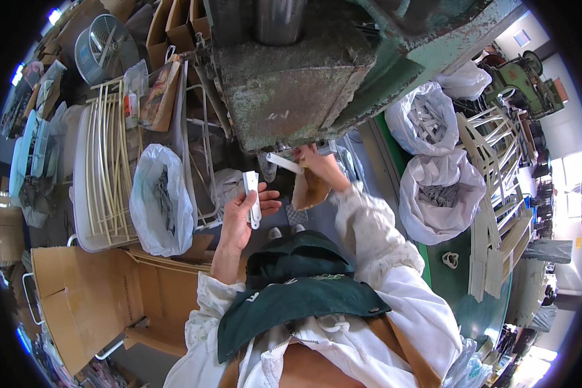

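My left hand (237,220) grips a few flat white strips (251,187) between thumb and fingers. They stand nearly upright, lie against one another and have rounded ends. To the right and slightly farther off, my right hand (323,167) reaches under the heavy green machine head (291,90). Its fingers close on one end of another white strip (282,162), which points left toward the machine's underside. Part of those fingers is hard to make out. Just below my right hand is a brown, open-topped holder (309,191), and its contents do not show clearly.
At left stand a white bag (163,200) of grey pieces, cream rods (107,161) and a large open cardboard box (84,297). Two lined bags (423,119) of light strips and cream slatted frames (491,194) sit at right, by a green surface (459,284).
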Motion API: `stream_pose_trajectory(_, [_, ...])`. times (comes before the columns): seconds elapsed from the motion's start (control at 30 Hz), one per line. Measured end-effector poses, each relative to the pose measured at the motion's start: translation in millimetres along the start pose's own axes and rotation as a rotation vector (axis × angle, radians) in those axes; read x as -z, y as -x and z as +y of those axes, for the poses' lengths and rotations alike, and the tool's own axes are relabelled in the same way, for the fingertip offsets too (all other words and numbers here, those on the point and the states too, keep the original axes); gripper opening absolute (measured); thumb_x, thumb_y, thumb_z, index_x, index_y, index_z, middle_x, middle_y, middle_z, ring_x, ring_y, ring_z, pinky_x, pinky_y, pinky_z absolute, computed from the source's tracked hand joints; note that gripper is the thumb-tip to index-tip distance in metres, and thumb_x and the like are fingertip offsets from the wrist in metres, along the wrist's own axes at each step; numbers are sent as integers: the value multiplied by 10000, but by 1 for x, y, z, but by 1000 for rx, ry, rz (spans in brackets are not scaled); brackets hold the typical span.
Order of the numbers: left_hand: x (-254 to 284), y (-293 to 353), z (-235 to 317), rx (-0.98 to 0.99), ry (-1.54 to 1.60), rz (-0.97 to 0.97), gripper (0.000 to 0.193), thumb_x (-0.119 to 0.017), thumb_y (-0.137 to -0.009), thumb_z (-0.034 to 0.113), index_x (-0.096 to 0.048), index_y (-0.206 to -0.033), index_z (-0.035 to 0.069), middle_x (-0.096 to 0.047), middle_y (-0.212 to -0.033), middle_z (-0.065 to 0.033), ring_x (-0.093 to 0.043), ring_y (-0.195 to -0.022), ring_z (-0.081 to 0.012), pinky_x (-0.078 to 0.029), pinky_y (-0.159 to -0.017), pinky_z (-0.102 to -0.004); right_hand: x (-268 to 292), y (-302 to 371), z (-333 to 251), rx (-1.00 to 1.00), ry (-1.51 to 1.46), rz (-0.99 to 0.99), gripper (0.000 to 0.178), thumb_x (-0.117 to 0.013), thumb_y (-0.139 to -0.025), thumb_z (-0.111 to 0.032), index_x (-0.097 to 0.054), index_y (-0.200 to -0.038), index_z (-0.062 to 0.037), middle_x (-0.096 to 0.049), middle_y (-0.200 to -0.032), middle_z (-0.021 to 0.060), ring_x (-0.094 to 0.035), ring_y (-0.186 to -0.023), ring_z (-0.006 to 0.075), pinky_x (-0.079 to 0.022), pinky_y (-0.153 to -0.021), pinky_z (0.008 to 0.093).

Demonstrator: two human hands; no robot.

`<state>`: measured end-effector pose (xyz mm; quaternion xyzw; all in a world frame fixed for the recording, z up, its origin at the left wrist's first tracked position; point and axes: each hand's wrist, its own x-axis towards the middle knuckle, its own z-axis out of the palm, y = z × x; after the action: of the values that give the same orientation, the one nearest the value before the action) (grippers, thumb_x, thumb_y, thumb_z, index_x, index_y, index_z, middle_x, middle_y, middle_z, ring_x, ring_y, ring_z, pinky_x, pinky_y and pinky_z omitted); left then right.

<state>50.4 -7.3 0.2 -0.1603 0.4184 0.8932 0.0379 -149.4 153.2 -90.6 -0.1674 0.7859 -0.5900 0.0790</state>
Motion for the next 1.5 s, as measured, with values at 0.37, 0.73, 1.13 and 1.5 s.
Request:
stream_pose_trajectory(0.37, [-11,20,14,-90,-186,64,196,-475,-959,180,-512,-1063,17,-612,-774,-108,-550,-648,-135,-451,-611,-257,-66,-80,85,423,907,-170,263,-667,-706,-130,-644,-958,-58,-653,-916,131,-615,-896,285,-474,-761,384])
stream_pose_trajectory(0.73, [-2,8,6,-174,-273,101,335,-425,-980,230,-498,-1183,-25,-569,-685,-72,-524,-525,-118,-437,-500,-233,-13,-47,18,201,-89,-289,148,-688,-761,-84,-645,-880,-9,-668,-834,94,-651,-742,197,-512,-654,309])
stream_pose_trajectory(1.13, [-26,-20,12,-287,-230,148,277,-448,-963,139,-456,-1188,-22,-575,-730,-88,-447,-491,-69,-353,-435,-208,7,25,-120,184,-30,-263,315,-662,-859,-153,-545,-1090,26,-646,-787,92,-628,-765,136,-498,-670,267])
stream_pose_trajectory(1.5, [-31,-58,16,-228,-395,109,190,-464,-934,106,-453,-1086,-8,-607,-714,-126,-481,-422,-97,-344,-360,-224,28,28,-116,61,139,-568,228,-580,-907,-165,-636,-832,43,-619,-604,56,-564,-584,101,-463,-572,263])
